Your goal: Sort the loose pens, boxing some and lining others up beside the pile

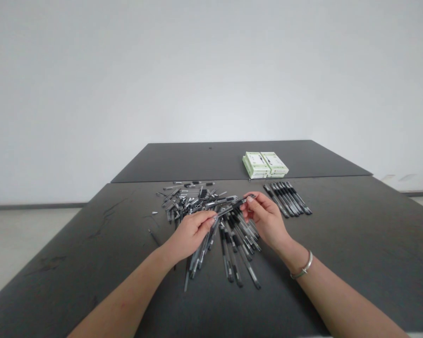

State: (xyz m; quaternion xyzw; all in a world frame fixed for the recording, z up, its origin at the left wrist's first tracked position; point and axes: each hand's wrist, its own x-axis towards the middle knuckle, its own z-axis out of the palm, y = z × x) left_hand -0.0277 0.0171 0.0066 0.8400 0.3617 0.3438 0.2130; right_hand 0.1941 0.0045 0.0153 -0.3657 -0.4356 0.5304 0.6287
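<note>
My left hand (192, 232) and my right hand (264, 216) together hold one black pen (229, 208) above the dark table (356, 244). The left fingers pinch its near end, the right fingers pinch its far end. Both hands are closed on it. Under and between my hands lies a loose pile of pens (232, 244), fanned out towards me. Behind the pile is a scatter of small pen parts (188, 197). A silver bracelet (303, 267) is on my right wrist.
A neat row of several assembled pens (287, 198) lies to the right of my right hand. Two green and white boxes (264, 164) stand behind that row, on a second table pushed against the far edge. A white wall rises behind.
</note>
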